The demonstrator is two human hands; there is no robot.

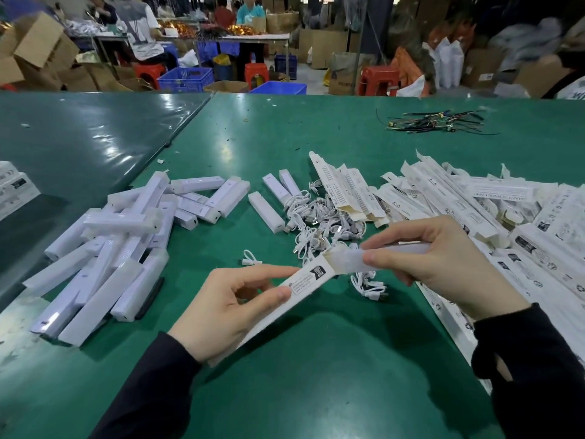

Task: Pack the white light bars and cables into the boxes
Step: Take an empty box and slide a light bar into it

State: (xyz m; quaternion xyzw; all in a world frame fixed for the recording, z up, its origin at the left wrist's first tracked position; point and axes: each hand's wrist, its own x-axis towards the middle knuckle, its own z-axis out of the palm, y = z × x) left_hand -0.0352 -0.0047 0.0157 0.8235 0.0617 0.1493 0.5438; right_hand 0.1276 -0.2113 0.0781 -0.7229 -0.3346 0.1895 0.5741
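At frame centre, 1 box is pinched by the left hand — the right hand grips 1 light bar, partly inserted. The bar should be kept aligned with the mouth — flaps clear.

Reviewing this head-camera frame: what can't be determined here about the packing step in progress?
- How far the light bar sits inside the box: the carton wall hides it.
- Whether a cable is already inside: hidden by the same box.
- Print on that box: too small.
- The bar's far end: covered by the right hand.
- The box's lower end: behind the left hand.
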